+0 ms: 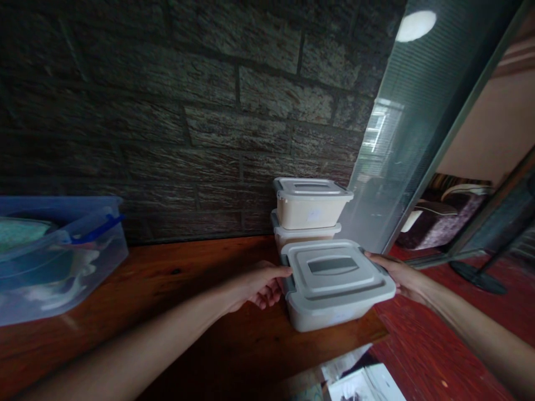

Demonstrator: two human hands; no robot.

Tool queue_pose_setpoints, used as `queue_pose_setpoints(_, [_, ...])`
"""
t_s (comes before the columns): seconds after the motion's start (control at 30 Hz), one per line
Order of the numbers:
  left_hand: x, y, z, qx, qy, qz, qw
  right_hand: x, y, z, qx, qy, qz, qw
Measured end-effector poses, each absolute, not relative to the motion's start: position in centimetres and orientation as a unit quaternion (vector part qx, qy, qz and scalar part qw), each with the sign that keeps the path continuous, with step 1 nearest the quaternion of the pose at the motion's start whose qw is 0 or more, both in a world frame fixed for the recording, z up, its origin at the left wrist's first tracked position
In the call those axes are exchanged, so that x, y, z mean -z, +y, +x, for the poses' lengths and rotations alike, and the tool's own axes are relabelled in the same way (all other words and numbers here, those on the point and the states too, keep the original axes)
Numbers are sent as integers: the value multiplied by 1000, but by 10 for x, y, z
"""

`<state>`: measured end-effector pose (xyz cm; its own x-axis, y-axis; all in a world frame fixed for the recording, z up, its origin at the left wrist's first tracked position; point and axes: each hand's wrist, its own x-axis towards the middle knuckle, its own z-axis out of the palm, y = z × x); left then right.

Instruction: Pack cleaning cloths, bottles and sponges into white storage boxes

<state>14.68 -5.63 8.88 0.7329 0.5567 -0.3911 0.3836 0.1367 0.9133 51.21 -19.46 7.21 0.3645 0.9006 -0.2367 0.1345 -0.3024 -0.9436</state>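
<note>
Dark stone-block wall (209, 128) behind a reddish wooden bench (167, 312); at right, a glass panel (376, 161) and red floor (438, 345). A pale lidded box (334, 284) is at the bench's right side, in front of two stacked boxes (311, 203). The step appears to be two-handed handling of it; any shift calls for even support at both ends. The right hand (401, 278) has its fingers clamped on the box's right rim. The left hand (259, 284) touches the opposite edge, thumb forward, fingers curled; whether they grip is unclear. A clear plastic tub (100, 262) sits far left.
</note>
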Motion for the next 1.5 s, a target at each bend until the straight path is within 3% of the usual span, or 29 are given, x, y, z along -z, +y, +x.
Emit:
queue_pose_setpoints(0.2, [-91,-56,147,-56,371,649,662,-71,-193,513,-473,-359,-652,471])
queue_pose_setpoints(0.63, [-89,-51,146,-48,360,655,662,-75,-194,510,-469,-349,-662,469])
queue_pose_setpoints(1.03, [-102,-57,144,-60,380,728,568,-72,-187,514,-429,-365,-674,478])
queue_pose_setpoints(1.5, [-137,-2,113,-224,443,695,521,-109,-160,554,-351,-387,-714,467])
